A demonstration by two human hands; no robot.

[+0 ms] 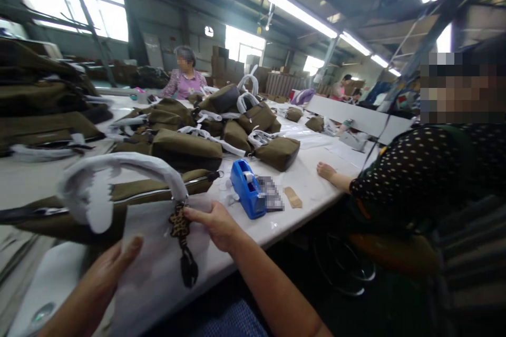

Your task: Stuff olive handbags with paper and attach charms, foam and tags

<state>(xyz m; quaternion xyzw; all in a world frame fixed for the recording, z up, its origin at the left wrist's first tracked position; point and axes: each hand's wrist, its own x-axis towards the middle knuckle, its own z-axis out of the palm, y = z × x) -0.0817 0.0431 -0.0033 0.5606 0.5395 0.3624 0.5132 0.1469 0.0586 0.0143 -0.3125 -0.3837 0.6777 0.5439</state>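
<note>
An olive-green handbag (148, 188) lies in front of me, its handle (158, 166) wrapped in white padding. Across its near side hangs a thin white sheet (148, 274). My left hand (114, 268) is closed on the left edge of this sheet, thumb in front. At the sheet's upper right, my right hand (221, 226) is closed with its fingers hidden behind. Its thumb meets the edge of a leopard-print charm (179, 219), which hangs from the handle over the sheet. A dark tassel (188, 268) dangles below the charm.
A blue tape dispenser (248, 189) stands right of the bag, beside a tan card piece (293, 197). Olive bags (185, 150) with wrapped handles are heaped behind; more are stacked left (39, 100). A co-worker's hand (327, 171) rests on the table's right edge.
</note>
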